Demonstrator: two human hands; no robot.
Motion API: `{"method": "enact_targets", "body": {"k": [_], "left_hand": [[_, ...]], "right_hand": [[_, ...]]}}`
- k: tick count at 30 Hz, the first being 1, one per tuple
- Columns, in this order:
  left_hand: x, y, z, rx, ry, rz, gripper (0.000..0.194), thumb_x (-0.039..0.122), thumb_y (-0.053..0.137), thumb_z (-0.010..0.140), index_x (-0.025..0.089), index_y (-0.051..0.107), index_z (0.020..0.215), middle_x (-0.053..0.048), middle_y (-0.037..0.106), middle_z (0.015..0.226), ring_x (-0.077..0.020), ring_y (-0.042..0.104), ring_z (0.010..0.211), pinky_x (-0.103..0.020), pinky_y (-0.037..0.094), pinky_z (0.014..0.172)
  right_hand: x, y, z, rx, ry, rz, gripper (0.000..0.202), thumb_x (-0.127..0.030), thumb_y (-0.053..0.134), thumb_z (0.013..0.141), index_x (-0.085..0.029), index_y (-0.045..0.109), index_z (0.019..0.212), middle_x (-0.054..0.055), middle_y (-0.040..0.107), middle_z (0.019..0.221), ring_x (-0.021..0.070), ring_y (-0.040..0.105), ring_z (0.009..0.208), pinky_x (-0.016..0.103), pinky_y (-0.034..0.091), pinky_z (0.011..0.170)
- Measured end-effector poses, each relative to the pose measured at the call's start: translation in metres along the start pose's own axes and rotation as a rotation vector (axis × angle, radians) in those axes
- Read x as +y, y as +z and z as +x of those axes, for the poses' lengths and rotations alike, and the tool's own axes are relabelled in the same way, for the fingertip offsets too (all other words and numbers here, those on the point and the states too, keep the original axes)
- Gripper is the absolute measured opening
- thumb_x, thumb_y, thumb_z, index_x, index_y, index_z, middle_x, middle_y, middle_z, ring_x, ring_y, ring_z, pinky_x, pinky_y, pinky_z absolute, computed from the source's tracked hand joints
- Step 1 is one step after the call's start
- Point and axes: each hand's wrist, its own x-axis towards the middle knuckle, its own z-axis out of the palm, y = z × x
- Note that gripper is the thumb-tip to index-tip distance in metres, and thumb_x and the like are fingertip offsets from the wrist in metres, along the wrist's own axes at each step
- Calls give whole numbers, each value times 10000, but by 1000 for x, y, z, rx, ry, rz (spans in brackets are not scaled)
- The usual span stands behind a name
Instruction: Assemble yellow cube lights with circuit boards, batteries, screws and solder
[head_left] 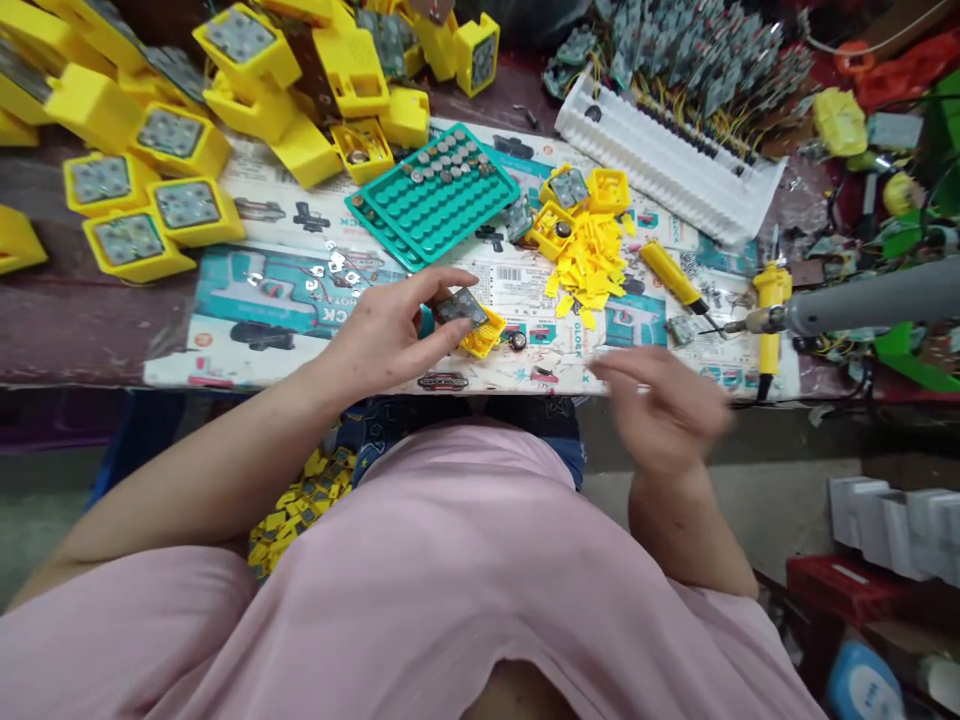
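My left hand (401,335) is closed, thumb and fingers pinching a small grey circuit board (460,308). Right below the board is a small yellow plastic housing (486,335), open side up; whether my fingers also grip it, I cannot tell. A round dark button-like part (517,341) lies just right of the housing. My right hand (667,405) is over the table's front edge, smeared by motion, so its fingers and anything in them cannot be made out. Beyond the left hand lies a green tray (442,215) with several round metal cells in its far rows.
Yellow boxes (124,245) with grey panels crowd the back left. Small yellow plastic pieces (589,262) form a pile near the middle. A yellow-handled screwdriver (670,272), a soldering iron (769,318) and a white foam rack (660,160) with wired boards occupy the right.
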Motion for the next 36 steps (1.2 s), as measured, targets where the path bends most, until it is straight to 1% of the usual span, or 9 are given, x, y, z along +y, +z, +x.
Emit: {"method": "enact_targets", "body": {"k": [3,6,11,14,18,23,28,32,36], "left_hand": [[1,0,-1,8,15,15,468,407,557,852,196,616,1266,-38,713,1000,-101,549,617,-233,458,657],[-2,2,-1,18,25,22,476,407,548,865,191,603,1286,-40,713,1003,-107,562,631,-236,464,660],[-7,4,-1,55,37,-33,484,387,549,875,166,573,1305,-28,693,929,-111,557,623,-251,472,647],[-10,8,-3,93,19,-170,430,369,559,877,181,579,1264,-27,672,895,-140,606,732,-266,506,705],[-19,13,-6,208,-41,-397,385,400,572,896,212,566,1232,-25,620,821,-143,613,749,-251,516,665],[-26,13,-10,215,-76,-452,390,440,604,887,222,575,1209,-22,590,820,-138,609,756,-244,519,650],[-25,12,-13,181,-92,-505,387,395,609,865,184,601,1189,-7,535,805,-118,559,701,-225,491,608],[-23,13,-12,161,-72,-570,380,367,638,845,161,623,1163,10,516,777,-97,531,662,-197,459,578],[-24,14,-12,139,-68,-619,357,334,655,839,160,636,1150,-3,581,803,-94,547,664,-193,462,590]], "right_hand": [[7,49,15,-294,-270,-147,181,-232,648,897,-285,739,1044,23,771,1050,193,698,967,392,561,894],[21,66,27,-400,-328,-209,166,-228,620,921,-253,732,1039,39,771,1066,185,689,956,387,558,883],[19,56,32,-470,-238,-141,91,-234,677,881,-235,748,939,21,782,988,163,714,898,341,570,845],[6,54,37,-384,-138,14,73,-230,726,836,-230,753,904,-4,784,921,133,721,817,267,573,723],[-9,66,45,-313,-76,72,34,-244,749,809,-231,755,840,-27,779,851,123,710,756,243,555,650],[-12,83,49,-392,-204,-168,38,-242,705,855,-236,742,854,-8,778,906,163,695,850,327,538,817],[-13,84,52,-449,-387,-432,107,-259,660,888,-221,743,831,33,755,913,204,623,854,371,491,786],[-23,84,56,-546,-384,-605,179,-232,607,912,-190,751,815,62,730,888,212,578,836,372,475,784],[-38,82,56,-620,-344,-793,206,-211,571,929,-181,760,854,75,732,905,221,554,837,369,442,756]]}}
